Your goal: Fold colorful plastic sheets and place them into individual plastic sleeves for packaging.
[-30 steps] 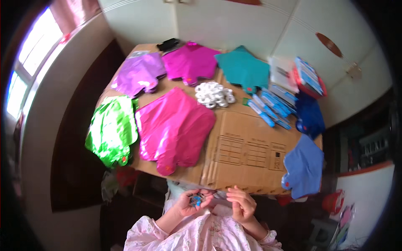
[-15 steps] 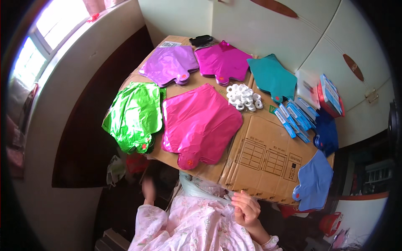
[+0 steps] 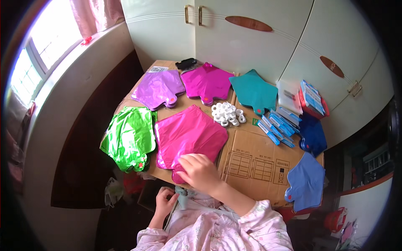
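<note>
A stack of flat pink foil balloons (image 3: 188, 131), star-like in outline with a tab at the near end, lies at the front of the cardboard-covered table. My right hand (image 3: 199, 170) reaches across the front edge onto it. Its fingers are bent over the foil beside the tab and partly cover it, with thumb and fingers apart. Lower down, off the table's front edge, my left hand (image 3: 165, 201) hangs with loosely curled fingers, thumb apart and nothing seen in it. A bright green foil stack (image 3: 129, 138) lies to the left of the pink one.
Behind lie purple (image 3: 157, 87), magenta (image 3: 207, 83) and teal (image 3: 254, 90) foil stacks. White ribbon-like rolls (image 3: 227, 113) are heaped mid-table, with blue packets (image 3: 277, 125) and a red basket (image 3: 314, 106) rightward. Dark blue (image 3: 314, 134) and light blue foil (image 3: 307, 180) line the right edge.
My right hand has moved from in front of the table, up and left, onto the pink foil stack. My left hand has shifted right and its fingers now show. The view has tilted up.
</note>
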`<act>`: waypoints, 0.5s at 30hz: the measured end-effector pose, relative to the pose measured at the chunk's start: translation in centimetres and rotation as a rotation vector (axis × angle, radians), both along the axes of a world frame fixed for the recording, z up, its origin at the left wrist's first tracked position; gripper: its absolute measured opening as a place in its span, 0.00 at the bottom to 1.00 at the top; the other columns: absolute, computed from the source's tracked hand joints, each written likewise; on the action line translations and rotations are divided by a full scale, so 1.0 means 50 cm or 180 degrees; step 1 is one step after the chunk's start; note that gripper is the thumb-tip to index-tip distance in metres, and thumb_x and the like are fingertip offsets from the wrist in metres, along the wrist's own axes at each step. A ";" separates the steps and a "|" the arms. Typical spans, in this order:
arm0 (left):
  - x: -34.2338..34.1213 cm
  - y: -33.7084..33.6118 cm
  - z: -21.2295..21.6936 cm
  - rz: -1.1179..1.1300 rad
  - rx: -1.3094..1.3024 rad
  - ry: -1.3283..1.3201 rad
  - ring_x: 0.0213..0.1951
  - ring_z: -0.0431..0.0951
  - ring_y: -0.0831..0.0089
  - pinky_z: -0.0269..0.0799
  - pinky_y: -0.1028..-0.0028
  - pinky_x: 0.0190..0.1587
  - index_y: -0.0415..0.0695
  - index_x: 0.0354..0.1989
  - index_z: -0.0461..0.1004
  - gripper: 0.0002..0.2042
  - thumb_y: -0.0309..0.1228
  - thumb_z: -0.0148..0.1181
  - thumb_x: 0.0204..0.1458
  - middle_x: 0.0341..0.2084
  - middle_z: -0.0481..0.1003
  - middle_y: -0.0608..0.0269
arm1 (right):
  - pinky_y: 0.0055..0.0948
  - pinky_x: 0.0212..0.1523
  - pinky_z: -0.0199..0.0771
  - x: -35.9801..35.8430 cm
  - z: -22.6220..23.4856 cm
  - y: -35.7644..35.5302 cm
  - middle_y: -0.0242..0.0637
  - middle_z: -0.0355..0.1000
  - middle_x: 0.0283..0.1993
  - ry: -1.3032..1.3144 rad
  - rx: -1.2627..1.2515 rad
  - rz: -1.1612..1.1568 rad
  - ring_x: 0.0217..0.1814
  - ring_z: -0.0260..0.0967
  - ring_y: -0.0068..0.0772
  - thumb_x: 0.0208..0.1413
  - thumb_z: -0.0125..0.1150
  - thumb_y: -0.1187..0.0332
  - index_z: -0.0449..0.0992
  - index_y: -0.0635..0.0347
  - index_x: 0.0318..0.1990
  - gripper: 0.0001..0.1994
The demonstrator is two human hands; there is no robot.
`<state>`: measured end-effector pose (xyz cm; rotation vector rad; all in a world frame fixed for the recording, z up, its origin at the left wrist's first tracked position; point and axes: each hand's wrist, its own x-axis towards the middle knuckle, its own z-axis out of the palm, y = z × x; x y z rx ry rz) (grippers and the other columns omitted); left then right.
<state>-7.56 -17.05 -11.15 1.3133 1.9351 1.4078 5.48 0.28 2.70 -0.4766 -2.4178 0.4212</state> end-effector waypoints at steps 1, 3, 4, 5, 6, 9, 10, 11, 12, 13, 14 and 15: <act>0.002 0.006 0.021 -0.0047 0.0250 -0.0032 0.27 0.73 0.70 0.67 0.75 0.30 0.38 0.31 0.75 0.07 0.20 0.64 0.42 0.19 0.72 0.59 | 0.34 0.49 0.66 -0.027 -0.008 0.004 0.37 0.71 0.40 -0.0039 0.0210 0.0079 0.45 0.68 0.35 0.42 0.66 0.62 0.73 0.62 0.40 0.18; 0.002 -0.002 0.070 0.0201 -0.0018 -0.0627 0.25 0.73 0.73 0.67 0.77 0.29 0.39 0.32 0.74 0.08 0.19 0.63 0.42 0.20 0.72 0.61 | 0.32 0.45 0.67 -0.064 -0.024 0.002 0.35 0.71 0.35 -0.0201 0.0372 0.0063 0.41 0.69 0.34 0.42 0.63 0.64 0.73 0.61 0.34 0.13; 0.000 -0.006 0.085 0.0349 -0.0163 -0.0927 0.24 0.73 0.74 0.67 0.78 0.29 0.39 0.33 0.74 0.08 0.19 0.63 0.43 0.20 0.72 0.62 | 0.31 0.42 0.68 -0.078 -0.037 0.001 0.34 0.70 0.32 -0.0312 0.0489 0.0075 0.39 0.69 0.33 0.42 0.62 0.65 0.73 0.61 0.32 0.11; -0.012 -0.008 0.092 0.0416 -0.0021 -0.0584 0.21 0.72 0.77 0.66 0.80 0.28 0.39 0.31 0.74 0.05 0.19 0.61 0.45 0.21 0.72 0.63 | 0.31 0.39 0.69 -0.089 -0.051 0.001 0.33 0.70 0.30 -0.0422 0.0606 0.0080 0.38 0.69 0.33 0.42 0.60 0.66 0.73 0.60 0.29 0.09; -0.021 -0.003 0.115 0.0448 0.0229 -0.0243 0.22 0.72 0.76 0.66 0.79 0.28 0.39 0.31 0.75 0.05 0.18 0.60 0.45 0.21 0.72 0.63 | 0.30 0.37 0.69 -0.096 -0.059 0.000 0.33 0.70 0.28 -0.0533 0.0714 0.0090 0.36 0.69 0.33 0.42 0.59 0.66 0.73 0.59 0.27 0.07; -0.052 0.020 0.160 0.0657 0.0622 0.0522 0.27 0.72 0.67 0.66 0.73 0.33 0.39 0.29 0.74 0.06 0.16 0.59 0.43 0.22 0.72 0.59 | 0.30 0.30 0.70 -0.100 -0.062 -0.009 0.32 0.69 0.23 -0.0342 0.0718 0.0108 0.31 0.70 0.33 0.40 0.55 0.69 0.72 0.57 0.22 0.03; -0.059 0.031 0.173 0.0661 0.0680 0.0644 0.29 0.72 0.66 0.67 0.72 0.33 0.39 0.29 0.74 0.05 0.17 0.59 0.43 0.24 0.73 0.59 | 0.31 0.30 0.71 -0.100 -0.067 -0.011 0.33 0.69 0.23 -0.0220 0.0476 0.0049 0.31 0.70 0.34 0.41 0.56 0.70 0.72 0.57 0.23 0.03; -0.065 0.042 0.184 0.0659 0.0740 0.0766 0.30 0.72 0.65 0.67 0.71 0.34 0.40 0.28 0.74 0.05 0.17 0.59 0.42 0.25 0.73 0.59 | 0.31 0.29 0.71 -0.101 -0.074 -0.011 0.34 0.70 0.24 -0.0099 0.0235 -0.0016 0.30 0.70 0.34 0.42 0.56 0.70 0.73 0.57 0.23 0.03; -0.069 0.057 0.197 0.0591 0.0811 0.0974 0.31 0.72 0.64 0.67 0.71 0.35 0.40 0.29 0.74 0.06 0.17 0.60 0.42 0.26 0.73 0.59 | 0.32 0.29 0.72 -0.099 -0.077 -0.011 0.35 0.70 0.24 0.0025 0.0000 -0.0097 0.30 0.71 0.35 0.43 0.56 0.70 0.73 0.57 0.23 0.03; -0.071 0.071 0.210 0.0533 0.0878 0.1186 0.32 0.73 0.63 0.67 0.70 0.36 0.41 0.29 0.74 0.06 0.18 0.60 0.41 0.27 0.73 0.59 | 0.33 0.29 0.72 -0.101 -0.077 -0.012 0.35 0.71 0.24 0.0179 -0.0266 -0.0184 0.30 0.71 0.35 0.44 0.57 0.70 0.74 0.57 0.24 0.03; -0.073 0.085 0.219 0.0473 0.0947 0.1397 0.34 0.73 0.62 0.67 0.69 0.38 0.41 0.29 0.74 0.07 0.18 0.61 0.41 0.28 0.73 0.60 | 0.33 0.30 0.72 -0.103 -0.077 -0.013 0.36 0.71 0.25 0.0332 -0.0531 -0.0274 0.30 0.72 0.35 0.44 0.58 0.70 0.74 0.57 0.24 0.03; -0.074 0.098 0.227 0.0444 0.0983 0.1509 0.35 0.73 0.62 0.66 0.68 0.39 0.42 0.30 0.74 0.07 0.18 0.61 0.41 0.29 0.74 0.59 | 0.34 0.31 0.72 -0.104 -0.075 -0.013 0.36 0.72 0.25 0.0485 -0.0796 -0.0365 0.31 0.72 0.36 0.45 0.59 0.70 0.75 0.57 0.25 0.03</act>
